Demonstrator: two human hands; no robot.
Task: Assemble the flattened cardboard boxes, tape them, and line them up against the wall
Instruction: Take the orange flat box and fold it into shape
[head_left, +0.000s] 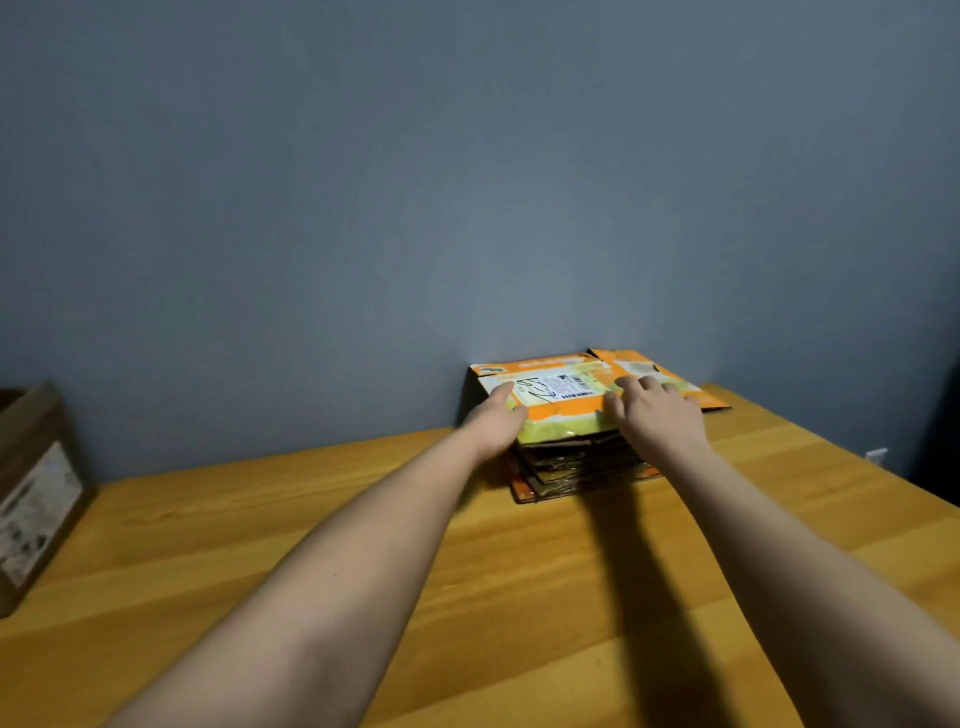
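Note:
A stack of flattened cardboard boxes (582, 470) lies on the wooden table (322, 519), pushed against the blue-grey wall (467, 182). The top flattened box (558, 400) is orange and yellow-green and carries a white shipping label. My left hand (498, 418) grips its front left corner, thumb on top, the other fingers hidden below the edge. My right hand (657, 410) rests on the right part of the same box, fingers lying on its surface. A second orange flattened box (675, 382) pokes out to the right behind my right hand.
A brown upright box (36, 493) with a pale label stands at the table's left edge. The table's right edge (883, 467) runs diagonally close to the stack. Bare wood stretches between me and the stack.

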